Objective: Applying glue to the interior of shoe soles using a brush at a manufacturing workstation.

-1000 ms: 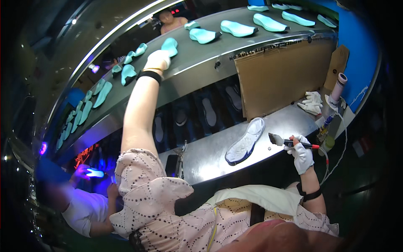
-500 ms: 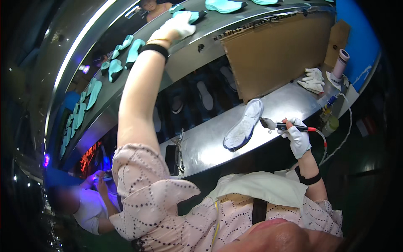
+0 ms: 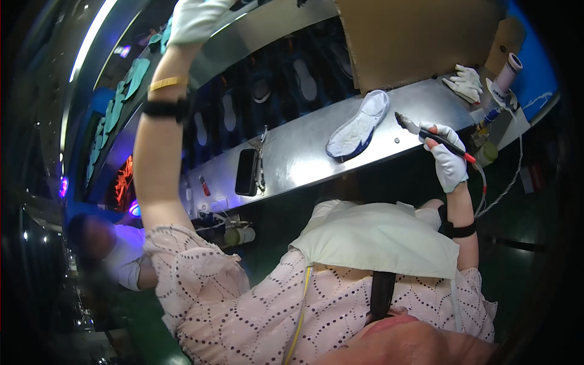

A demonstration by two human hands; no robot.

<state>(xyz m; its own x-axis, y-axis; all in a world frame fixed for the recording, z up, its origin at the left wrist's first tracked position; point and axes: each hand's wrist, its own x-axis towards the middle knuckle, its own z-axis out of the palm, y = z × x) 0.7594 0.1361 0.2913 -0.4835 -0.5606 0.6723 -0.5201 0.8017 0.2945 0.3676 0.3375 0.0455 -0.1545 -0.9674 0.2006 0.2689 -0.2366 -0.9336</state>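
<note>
Reaching up to the belt at the far left, my left hand point(image 3: 198, 23) wears a white glove. Its fingertips run off the upper edge, so what they hold, if anything, is hidden. My right hand point(image 3: 447, 159), in a white glove with some bare fingertips, is closed round a black-handled glue brush point(image 3: 433, 137) with a red end and a thin hose. The dark bristles point left, clear of any surface. Left of them, a shoe sole point(image 3: 359, 126) with a whitish inside and blue rim lies inside-up on the metal ledge point(image 3: 292, 155).
Turquoise shoe parts point(image 3: 125, 91) line the belt at left. A black phone point(image 3: 246, 172) and beaded strap lie on the ledge. Behind stand a cardboard sheet point(image 3: 420, 39), spare gloves point(image 3: 465, 84) and a pink cylinder point(image 3: 508, 73). More soles point(image 3: 304, 79) show beneath the belt. A co-worker point(image 3: 125, 252) sits at left.
My left hand has left the turquoise part it was on and moved left along the belt. The brush in my right hand is drawn back to the right, farther from the sole. The view has shifted.
</note>
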